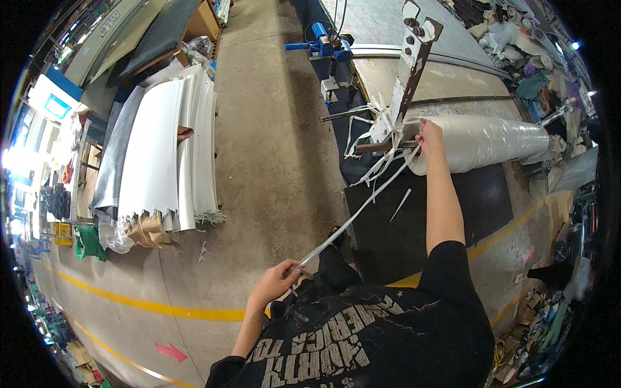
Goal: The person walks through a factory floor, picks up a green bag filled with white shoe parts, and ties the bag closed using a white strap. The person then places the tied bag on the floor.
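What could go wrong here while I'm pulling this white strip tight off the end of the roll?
The white strip is stretched taut between your left hand and your right hand at the wrapped roll; if it snaps or slips, your left hand may jerk back toward you. Your right hand sits close to the metal bracket and rod, so it could knock or pinch there. Loose strip tails hang at the rod and might tangle.
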The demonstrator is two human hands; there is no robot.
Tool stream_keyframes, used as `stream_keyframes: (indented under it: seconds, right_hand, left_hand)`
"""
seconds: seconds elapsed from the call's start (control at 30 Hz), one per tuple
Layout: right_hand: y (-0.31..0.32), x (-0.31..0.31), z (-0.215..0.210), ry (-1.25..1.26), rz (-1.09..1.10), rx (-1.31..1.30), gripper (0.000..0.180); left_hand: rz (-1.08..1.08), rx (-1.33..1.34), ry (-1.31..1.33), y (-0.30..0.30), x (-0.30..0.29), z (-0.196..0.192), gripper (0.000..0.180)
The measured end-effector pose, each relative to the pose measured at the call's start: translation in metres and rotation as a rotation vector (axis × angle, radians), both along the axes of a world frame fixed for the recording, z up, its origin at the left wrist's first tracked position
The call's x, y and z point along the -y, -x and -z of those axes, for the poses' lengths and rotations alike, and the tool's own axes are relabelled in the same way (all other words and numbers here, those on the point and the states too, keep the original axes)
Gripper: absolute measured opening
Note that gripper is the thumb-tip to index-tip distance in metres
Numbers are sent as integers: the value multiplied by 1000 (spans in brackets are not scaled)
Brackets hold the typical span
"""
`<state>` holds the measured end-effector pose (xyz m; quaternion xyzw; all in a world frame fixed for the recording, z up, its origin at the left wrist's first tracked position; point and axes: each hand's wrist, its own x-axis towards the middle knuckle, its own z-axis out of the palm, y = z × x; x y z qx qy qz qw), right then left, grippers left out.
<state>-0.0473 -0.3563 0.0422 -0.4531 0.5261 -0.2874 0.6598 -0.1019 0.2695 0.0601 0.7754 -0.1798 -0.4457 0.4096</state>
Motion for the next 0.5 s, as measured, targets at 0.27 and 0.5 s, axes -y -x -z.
stream_keyframes:
  seconds: [0.27, 0.5]
  right_hand:
    - [43, 23, -54, 1163, -580, -1055, 25]
    - [77, -37, -35, 1587, -737, -696, 28]
  left_hand:
    - [36, 289, 232, -52, 178, 50, 38]
    - [-41, 722, 348, -75, 401, 109, 35]
